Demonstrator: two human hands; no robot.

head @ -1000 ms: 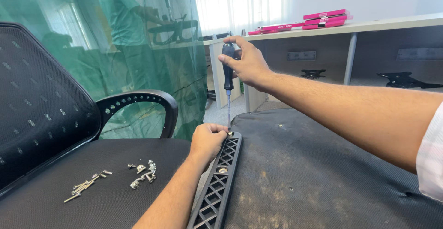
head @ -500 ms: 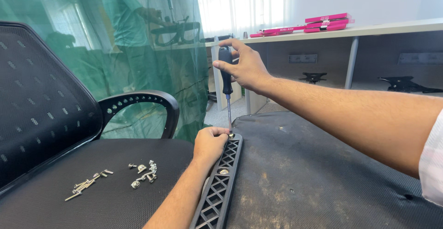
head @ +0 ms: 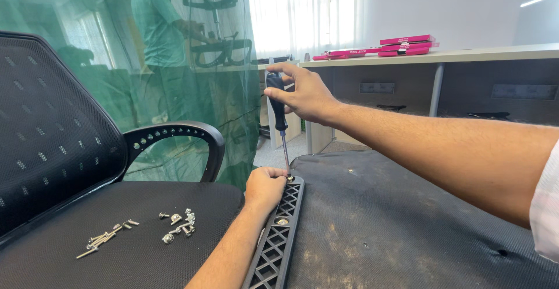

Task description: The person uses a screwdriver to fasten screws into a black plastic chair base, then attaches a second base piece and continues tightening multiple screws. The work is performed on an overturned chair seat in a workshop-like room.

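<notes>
My right hand [head: 304,94] grips the black handle of a screwdriver [head: 279,120] held upright. Its tip rests on a screw at the far end of a black lattice bracket [head: 277,239]. My left hand [head: 265,187] is closed around that end of the bracket, right beside the screwdriver tip. A second screw sits in the bracket a little nearer to me. The bracket lies along the edge of a dark worn seat base [head: 396,225].
An office chair with a mesh back [head: 52,131] and armrest [head: 174,134] stands at left; loose screws [head: 177,226] and bolts [head: 105,239] lie on its seat. Green netting [head: 192,79] hangs behind, a person beyond it. A desk [head: 442,56] with pink boxes stands at back right.
The view has shifted slightly. My right hand has turned a little on the screwdriver handle; the tip stays on the screw and my left hand keeps its hold.
</notes>
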